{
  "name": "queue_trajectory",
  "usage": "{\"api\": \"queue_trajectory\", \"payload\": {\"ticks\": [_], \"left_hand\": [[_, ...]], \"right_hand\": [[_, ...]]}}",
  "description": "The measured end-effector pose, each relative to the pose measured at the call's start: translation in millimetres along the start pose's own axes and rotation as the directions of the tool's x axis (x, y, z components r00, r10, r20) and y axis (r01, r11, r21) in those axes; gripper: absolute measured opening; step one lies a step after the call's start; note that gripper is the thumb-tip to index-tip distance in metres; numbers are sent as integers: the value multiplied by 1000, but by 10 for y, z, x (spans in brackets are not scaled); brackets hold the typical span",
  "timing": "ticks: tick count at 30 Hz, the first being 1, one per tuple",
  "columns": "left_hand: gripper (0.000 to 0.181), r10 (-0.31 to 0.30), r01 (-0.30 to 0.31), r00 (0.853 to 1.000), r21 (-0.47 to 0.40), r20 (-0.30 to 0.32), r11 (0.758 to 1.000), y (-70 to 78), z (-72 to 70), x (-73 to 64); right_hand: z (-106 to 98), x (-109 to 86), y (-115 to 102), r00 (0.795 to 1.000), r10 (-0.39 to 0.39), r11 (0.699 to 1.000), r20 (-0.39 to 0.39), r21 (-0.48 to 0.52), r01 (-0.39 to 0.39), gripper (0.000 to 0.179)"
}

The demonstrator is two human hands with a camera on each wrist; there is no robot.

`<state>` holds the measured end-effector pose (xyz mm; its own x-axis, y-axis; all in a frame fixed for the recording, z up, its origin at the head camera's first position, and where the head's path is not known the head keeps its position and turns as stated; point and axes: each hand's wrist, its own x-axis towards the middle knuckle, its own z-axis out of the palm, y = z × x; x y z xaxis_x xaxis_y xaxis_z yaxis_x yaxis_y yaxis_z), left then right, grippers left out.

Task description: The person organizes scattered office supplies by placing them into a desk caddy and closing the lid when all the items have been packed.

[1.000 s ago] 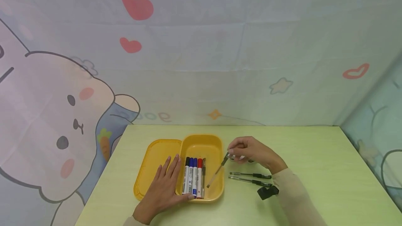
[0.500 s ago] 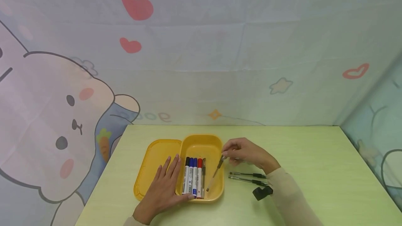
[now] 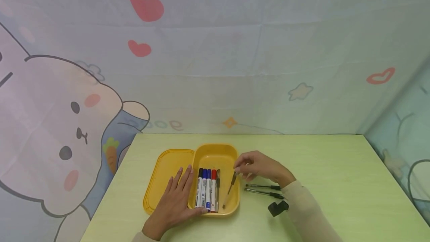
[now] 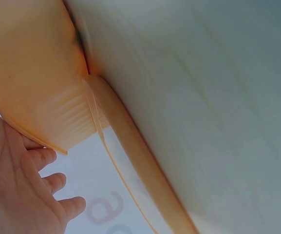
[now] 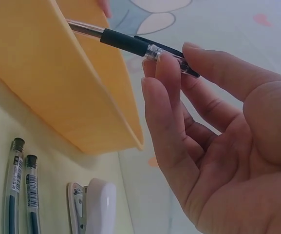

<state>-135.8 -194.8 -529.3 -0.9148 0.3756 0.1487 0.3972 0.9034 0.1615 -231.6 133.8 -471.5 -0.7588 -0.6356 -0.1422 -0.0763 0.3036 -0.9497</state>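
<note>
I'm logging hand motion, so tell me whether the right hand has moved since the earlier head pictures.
Yes: in the head view, the right hand has moved left and slightly down against the yellow box.

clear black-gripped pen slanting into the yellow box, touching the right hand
Touching: the right wrist view shows the right hand pinching the pen by one end.

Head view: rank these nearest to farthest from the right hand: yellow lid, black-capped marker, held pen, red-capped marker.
1. Held pen: pinched by the right hand.
2. Red-capped marker: in the yellow box, rightmost marker.
3. Black-capped marker: leftmost marker in the box.
4. Yellow lid: left of the box.
</note>
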Motion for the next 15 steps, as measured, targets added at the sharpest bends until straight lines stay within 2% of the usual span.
{"api": "queue_trajectory", "payload": {"ticks": [15], "left_hand": [[119, 12, -12, 1000, -2, -4, 1000, 1, -13, -3]], "right_hand": [[81, 27, 7, 1000, 7, 999, 29, -33, -6, 18]]}}
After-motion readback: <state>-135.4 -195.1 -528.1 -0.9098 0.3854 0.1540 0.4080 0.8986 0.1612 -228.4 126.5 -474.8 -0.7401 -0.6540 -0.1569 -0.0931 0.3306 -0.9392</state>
